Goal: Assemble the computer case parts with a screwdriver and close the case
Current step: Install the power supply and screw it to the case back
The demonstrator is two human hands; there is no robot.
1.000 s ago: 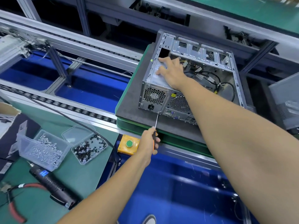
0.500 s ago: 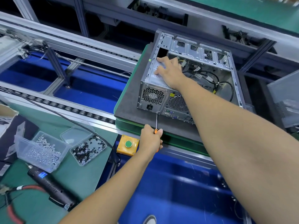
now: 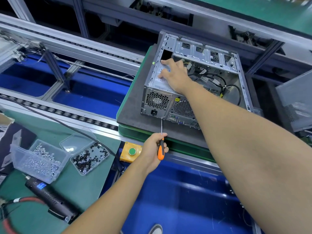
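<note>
An open silver computer case (image 3: 239, 68) lies on its side on a grey pad (image 3: 133, 114), rear panel toward me, cables showing inside. My right hand (image 3: 173, 76) lies flat with straight fingers on the power supply (image 3: 157, 80) in the case's near left corner. My left hand (image 3: 154, 149) grips the orange and black handle of a screwdriver (image 3: 161, 147). Its thin shaft points up and its tip meets the lower edge of the rear panel beside the power socket (image 3: 154, 112).
Left of me on the green bench stand two plastic tubs, one of silver screws (image 3: 38, 159), one of black screws (image 3: 89, 156). An electric driver (image 3: 50, 198) and red-handled pliers (image 3: 6, 223) lie nearer. A yellow box with a green button (image 3: 131, 151) sits below the pad. A grey side panel (image 3: 297, 100) stands at right.
My left hand has turned on the screwdriver, so more of the orange handle shows now. My right hand has stayed on the power supply.
</note>
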